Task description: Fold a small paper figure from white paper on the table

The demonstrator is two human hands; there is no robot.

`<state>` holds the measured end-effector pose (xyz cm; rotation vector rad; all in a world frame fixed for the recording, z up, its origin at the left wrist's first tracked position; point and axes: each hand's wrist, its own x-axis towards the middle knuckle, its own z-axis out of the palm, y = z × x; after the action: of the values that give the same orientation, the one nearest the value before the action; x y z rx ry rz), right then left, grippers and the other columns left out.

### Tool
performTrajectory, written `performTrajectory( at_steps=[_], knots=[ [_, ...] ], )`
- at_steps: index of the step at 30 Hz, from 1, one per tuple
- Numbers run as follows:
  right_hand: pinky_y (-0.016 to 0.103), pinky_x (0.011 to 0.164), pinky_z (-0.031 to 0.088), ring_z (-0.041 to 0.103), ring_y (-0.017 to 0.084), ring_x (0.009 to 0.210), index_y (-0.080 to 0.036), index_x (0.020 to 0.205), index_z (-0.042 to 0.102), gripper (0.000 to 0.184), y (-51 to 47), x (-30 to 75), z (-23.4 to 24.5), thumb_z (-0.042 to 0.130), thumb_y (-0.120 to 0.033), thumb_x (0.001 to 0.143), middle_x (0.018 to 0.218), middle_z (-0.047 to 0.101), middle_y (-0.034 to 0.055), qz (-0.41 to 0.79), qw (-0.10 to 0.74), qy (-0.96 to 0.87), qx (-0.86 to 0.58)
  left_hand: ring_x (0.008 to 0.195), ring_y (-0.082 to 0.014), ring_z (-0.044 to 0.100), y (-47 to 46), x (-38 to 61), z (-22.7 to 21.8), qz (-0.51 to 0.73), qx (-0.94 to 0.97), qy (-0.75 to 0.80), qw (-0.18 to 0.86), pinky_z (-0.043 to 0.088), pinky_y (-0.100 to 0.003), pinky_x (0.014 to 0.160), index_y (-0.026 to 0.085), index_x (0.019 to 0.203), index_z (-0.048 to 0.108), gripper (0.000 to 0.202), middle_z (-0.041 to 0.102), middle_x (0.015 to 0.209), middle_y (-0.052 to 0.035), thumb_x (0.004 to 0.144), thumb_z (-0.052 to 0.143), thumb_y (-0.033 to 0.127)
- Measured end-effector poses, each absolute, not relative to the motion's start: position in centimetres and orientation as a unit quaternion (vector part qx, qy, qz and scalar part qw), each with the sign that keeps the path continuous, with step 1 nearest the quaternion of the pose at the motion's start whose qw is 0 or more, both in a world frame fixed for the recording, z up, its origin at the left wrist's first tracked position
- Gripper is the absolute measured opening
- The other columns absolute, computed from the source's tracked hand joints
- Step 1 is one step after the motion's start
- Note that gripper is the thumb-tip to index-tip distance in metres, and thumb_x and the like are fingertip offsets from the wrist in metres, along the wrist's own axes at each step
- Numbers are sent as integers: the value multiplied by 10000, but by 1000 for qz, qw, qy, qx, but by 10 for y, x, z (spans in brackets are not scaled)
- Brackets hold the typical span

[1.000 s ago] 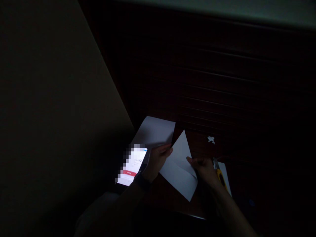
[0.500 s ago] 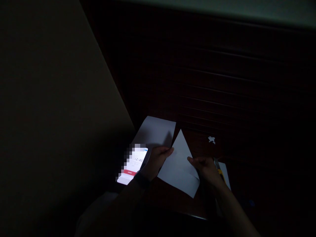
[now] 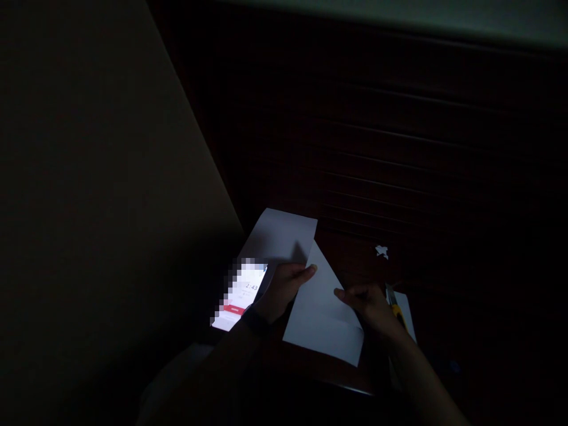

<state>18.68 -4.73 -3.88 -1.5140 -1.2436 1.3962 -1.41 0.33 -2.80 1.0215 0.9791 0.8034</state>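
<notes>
Dim tabletop (image 3: 310,365), paper (image 3: 323,319), apparently in both grips (image 3: 283,289) (image 3: 370,303)

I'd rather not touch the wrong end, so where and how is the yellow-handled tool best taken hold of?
Probably by its yellow handle, from above and the right: the handle lies toward the person, the slim greyish end points away, and the right forearm crowds the handle's near end, partly hiding it.

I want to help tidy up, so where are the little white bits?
In the head view, the white bits lie right of centre on the dark tabletop, beyond the right hand.
</notes>
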Motion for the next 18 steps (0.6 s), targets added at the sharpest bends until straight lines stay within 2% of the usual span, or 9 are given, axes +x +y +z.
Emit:
performTrajectory(
  at_steps=[9, 18],
  knots=[
    [222, 482, 339, 477, 114, 511, -134, 608, 635, 340, -48, 187, -35, 623, -456, 716, 564, 585, 7, 555, 355, -465, -591, 621, -174, 599, 4, -15, -25, 358, 469, 447, 672, 439, -274, 563, 114, 746, 633, 336, 652, 711, -68, 756, 564, 443],
    [259, 563, 417, 584, 173, 607, -144, 731, 682, 336, -50, 176, -31, 660, -474, 668, 714, 676, 49, 622, 384, -407, -548, 598, -161, 589, 0, -12, -15, 327, 504, 444, 665, 431, -263, 543, 128, 709, 626, 364, 640, 667, -43, 745, 556, 484]
  ],
)
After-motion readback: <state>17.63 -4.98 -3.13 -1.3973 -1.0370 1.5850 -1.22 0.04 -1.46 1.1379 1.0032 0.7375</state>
